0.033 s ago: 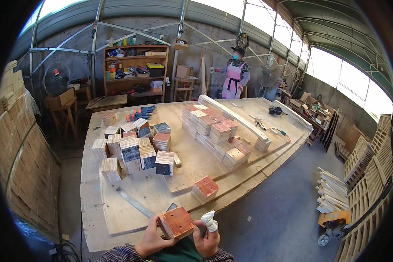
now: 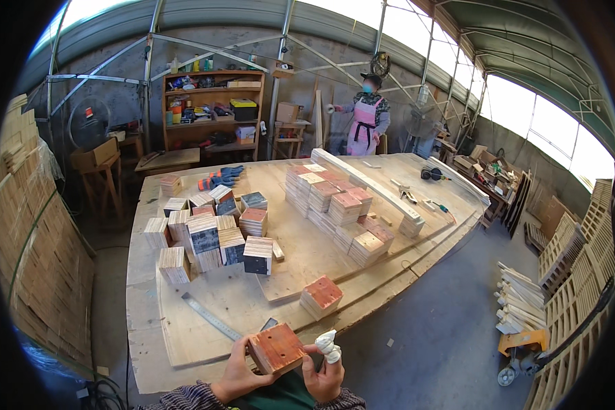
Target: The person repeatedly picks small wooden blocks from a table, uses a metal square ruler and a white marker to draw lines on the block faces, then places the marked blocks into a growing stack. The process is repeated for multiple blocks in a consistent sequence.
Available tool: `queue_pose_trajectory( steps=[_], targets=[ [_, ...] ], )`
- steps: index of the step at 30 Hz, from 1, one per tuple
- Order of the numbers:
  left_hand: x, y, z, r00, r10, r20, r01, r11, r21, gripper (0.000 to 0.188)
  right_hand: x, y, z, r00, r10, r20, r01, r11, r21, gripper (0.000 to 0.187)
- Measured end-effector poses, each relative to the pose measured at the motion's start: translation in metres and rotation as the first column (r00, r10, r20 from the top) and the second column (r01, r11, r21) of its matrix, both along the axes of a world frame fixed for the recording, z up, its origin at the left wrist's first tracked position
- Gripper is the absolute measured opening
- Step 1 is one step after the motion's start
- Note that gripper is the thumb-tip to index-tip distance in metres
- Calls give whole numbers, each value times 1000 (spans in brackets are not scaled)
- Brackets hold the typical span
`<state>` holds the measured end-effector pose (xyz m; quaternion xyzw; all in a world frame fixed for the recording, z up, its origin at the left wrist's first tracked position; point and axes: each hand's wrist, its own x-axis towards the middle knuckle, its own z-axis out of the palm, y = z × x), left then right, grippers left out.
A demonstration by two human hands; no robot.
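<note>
At the near edge of the table, my left hand point(image 2: 238, 372) grips a square plywood block point(image 2: 277, 347) with a reddish top that has small dark holes in it. My right hand point(image 2: 325, 380) is at the block's right side, thumb and a fingertip closed at its edge; one raised finger is wrapped in white material. Just beyond lies a metal square ruler point(image 2: 210, 316), its far corner partly hidden by the block. Another red-topped block point(image 2: 321, 296) sits alone farther right on the table point(image 2: 205, 348).
Loose plywood blocks point(image 2: 203, 236) cluster at the left, with work gloves point(image 2: 220, 178) behind them. Stacked red-topped blocks point(image 2: 335, 205) stand mid-table beside a long pale beam point(image 2: 365, 181). A person in a pink apron point(image 2: 366, 123) stands beyond the table. Stacked wood point(image 2: 44, 253) is at far left.
</note>
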<state>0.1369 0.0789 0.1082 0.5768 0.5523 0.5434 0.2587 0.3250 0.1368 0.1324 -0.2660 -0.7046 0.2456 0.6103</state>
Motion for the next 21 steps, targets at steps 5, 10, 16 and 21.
queue_pose_trajectory(
  steps=[5,10,16,21],
  targets=[
    [-1,-1,-1,999,6,-36,-5,999,33,91,1,-2,0,999,-26,21,26,1000,-11,43],
    [-2,-3,8,983,64,-170,-51,995,81,93,3,4,5,984,-108,143,111,994,-9,55],
    [-8,-6,19,839,242,-488,-123,957,262,99,-2,-2,6,921,-71,382,82,997,-14,89],
    [-15,0,24,834,257,-489,-97,940,328,98,-15,-3,7,911,-71,405,73,997,12,98]
  ],
)
